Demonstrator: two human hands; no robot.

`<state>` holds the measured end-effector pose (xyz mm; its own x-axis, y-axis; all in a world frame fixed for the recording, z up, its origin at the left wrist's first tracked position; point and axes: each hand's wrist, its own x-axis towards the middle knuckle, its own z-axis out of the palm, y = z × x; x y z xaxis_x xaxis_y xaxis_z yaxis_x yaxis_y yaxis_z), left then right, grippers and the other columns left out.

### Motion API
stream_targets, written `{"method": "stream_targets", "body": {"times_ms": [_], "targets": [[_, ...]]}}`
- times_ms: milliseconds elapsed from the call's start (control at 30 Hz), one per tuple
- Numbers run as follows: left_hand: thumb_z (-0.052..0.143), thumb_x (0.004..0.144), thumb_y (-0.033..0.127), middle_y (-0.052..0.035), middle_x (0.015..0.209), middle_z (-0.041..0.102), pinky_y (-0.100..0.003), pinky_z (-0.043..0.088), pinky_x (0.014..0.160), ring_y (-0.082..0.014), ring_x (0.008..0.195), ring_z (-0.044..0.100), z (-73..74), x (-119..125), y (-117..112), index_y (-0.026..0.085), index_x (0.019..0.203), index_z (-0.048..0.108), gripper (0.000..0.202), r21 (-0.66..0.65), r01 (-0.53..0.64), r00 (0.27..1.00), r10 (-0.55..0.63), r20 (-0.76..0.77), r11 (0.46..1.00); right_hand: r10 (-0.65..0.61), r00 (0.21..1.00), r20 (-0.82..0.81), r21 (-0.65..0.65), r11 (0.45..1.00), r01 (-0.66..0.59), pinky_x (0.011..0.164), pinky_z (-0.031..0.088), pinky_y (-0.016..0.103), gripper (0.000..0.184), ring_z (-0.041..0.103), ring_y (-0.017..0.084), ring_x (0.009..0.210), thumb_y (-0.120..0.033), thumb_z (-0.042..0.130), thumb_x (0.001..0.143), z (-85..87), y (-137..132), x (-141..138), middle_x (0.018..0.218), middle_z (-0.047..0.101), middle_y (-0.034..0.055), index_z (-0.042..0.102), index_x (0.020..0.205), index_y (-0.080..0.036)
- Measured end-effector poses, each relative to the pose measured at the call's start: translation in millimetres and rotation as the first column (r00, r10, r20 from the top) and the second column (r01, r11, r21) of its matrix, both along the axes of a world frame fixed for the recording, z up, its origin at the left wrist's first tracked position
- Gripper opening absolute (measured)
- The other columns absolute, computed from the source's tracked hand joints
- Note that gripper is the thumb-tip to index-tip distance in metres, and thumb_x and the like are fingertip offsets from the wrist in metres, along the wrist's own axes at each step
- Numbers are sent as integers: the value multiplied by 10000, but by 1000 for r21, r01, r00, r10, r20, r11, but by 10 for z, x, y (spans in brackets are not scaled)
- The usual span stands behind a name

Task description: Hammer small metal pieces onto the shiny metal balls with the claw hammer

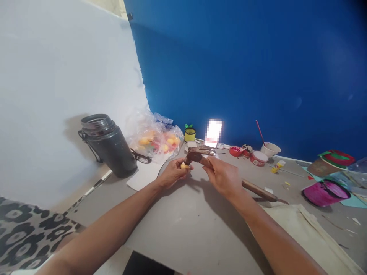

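My left hand is closed in a pinch on a small yellow piece, held just above the grey table. My right hand is wrapped around the neck of a hammer; its rusty brown head sits right over the yellow piece and its wooden handle trails back to the right past my wrist. Both hands meet at the table's middle.
A dark jar stands at the left with glasses beside it. A clear bag of yellow and red pieces lies behind. Paint pots, a cup with a brush and painted paper shapes fill the right. Cloth lies near right.
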<state>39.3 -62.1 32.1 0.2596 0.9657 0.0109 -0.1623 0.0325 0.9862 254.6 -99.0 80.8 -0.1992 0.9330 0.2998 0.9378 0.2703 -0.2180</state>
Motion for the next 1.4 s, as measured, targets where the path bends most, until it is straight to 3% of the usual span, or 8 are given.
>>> {"method": "stream_targets", "body": {"times_ms": [167,333,433,533,700,867,1100,1400], "targets": [[789,659,203,-61,961,707,-211,303,473,-47,525,459,-17,-37,49,153,1115,698,467,16,-50,998,51,-30,999,-41,989,-140,11,999,43,643,293,298,167,613,215,776,-383,564,955,67,48,72,918,724,61,620,977,-228],[745,624,140,-24,864,680,-207,336,500,-59,537,470,-52,-77,113,153,1099,696,478,34,-175,984,176,-14,984,19,966,-260,-317,943,-104,617,314,275,171,579,177,714,-352,708,788,40,119,112,826,682,-1,641,898,-239],[700,606,113,-27,938,682,-214,348,497,-52,538,461,-75,-104,146,162,1043,706,440,64,-232,972,234,-32,971,67,979,-195,-440,885,-148,607,290,273,194,578,174,726,-356,737,756,-32,102,66,856,691,0,672,898,-240],[696,597,103,-12,943,677,-210,345,496,-50,539,466,-69,-114,156,184,1070,686,480,46,-251,968,252,-9,967,135,987,-83,-464,871,-159,614,266,279,170,582,186,780,-358,732,770,-76,60,0,891,700,14,701,888,-241],[796,679,221,-35,913,703,-192,337,493,-59,539,476,9,-111,145,188,1123,616,481,-69,-142,975,152,165,987,197,979,-46,-441,876,-196,634,269,279,169,592,192,857,-378,710,821,-146,43,-46,970,689,26,713,915,-237],[804,778,365,-24,794,657,-182,327,463,-53,497,429,43,-106,127,151,1035,633,376,-132,30,959,9,285,991,246,968,47,-382,900,-210,644,261,294,170,572,194,863,-361,660,889,-227,44,-59,942,643,53,679,838,-199],[752,832,336,-1,748,598,-155,325,444,-42,482,392,40,-112,125,142,1049,628,316,-214,117,923,-26,385,970,308,951,38,-362,891,-274,709,305,302,159,567,210,938,-328,673,907,-297,50,-70,945,625,64,660,847,-182],[758,843,300,11,748,581,-149,324,454,-40,485,398,23,-98,91,147,1099,592,341,-202,164,936,-88,340,966,301,953,-33,-386,876,-290,696,296,296,157,566,220,939,-312,675,878,-348,88,-59,1012,654,79,643,960,-183]]}}
